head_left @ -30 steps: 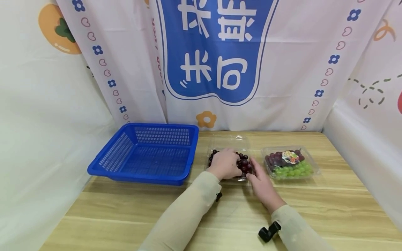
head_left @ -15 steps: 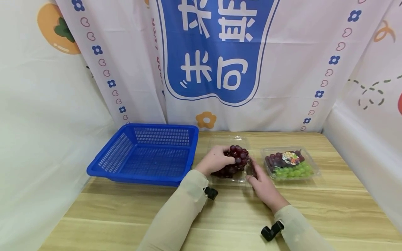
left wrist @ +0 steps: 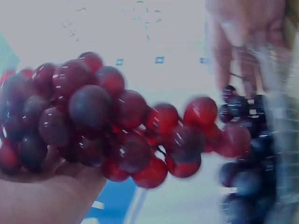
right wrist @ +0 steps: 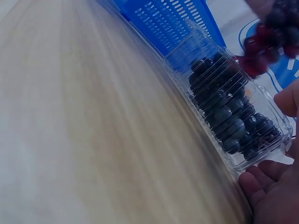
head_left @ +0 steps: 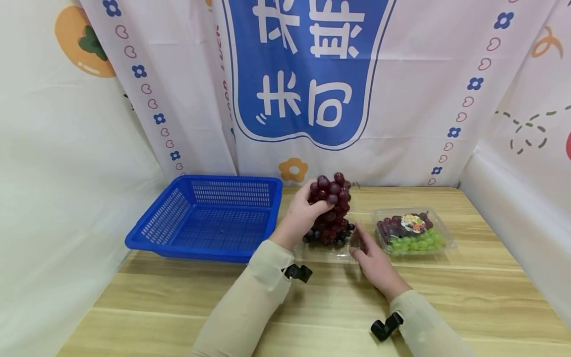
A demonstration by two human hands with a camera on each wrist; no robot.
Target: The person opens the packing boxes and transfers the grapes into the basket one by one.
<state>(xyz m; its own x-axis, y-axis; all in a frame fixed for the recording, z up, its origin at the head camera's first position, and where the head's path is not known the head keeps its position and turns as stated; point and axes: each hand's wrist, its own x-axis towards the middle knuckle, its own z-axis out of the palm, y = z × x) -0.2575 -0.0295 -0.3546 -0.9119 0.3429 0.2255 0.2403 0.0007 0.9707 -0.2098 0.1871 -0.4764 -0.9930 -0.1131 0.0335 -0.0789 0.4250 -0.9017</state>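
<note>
My left hand (head_left: 295, 217) grips a bunch of red grapes (head_left: 333, 202), lifted above a clear plastic fruit box (head_left: 327, 256). In the left wrist view the bunch (left wrist: 93, 112) trails toward the box, its lowest grapes close to dark grapes (left wrist: 247, 182). Those dark grapes (right wrist: 224, 107) lie inside the box, as the right wrist view shows. At the box's right end, my right hand (head_left: 379, 270) holds the wall; its thumb (right wrist: 287, 100) is by the rim and its curled fingers (right wrist: 261, 179) are at the lower corner. The red bunch partly hides the box.
A blue plastic basket (head_left: 200, 255) stands left of the box on the wooden table (head_left: 339, 317). To the right sits a second clear box (head_left: 412, 233), closed, with red and green grapes and a round sticker. A printed cloth (head_left: 401, 158) hangs behind.
My left hand has taken hold of the red grapes and raised them out of the box, uncovering the dark grapes below. My right hand has stayed at the box's right end.
</note>
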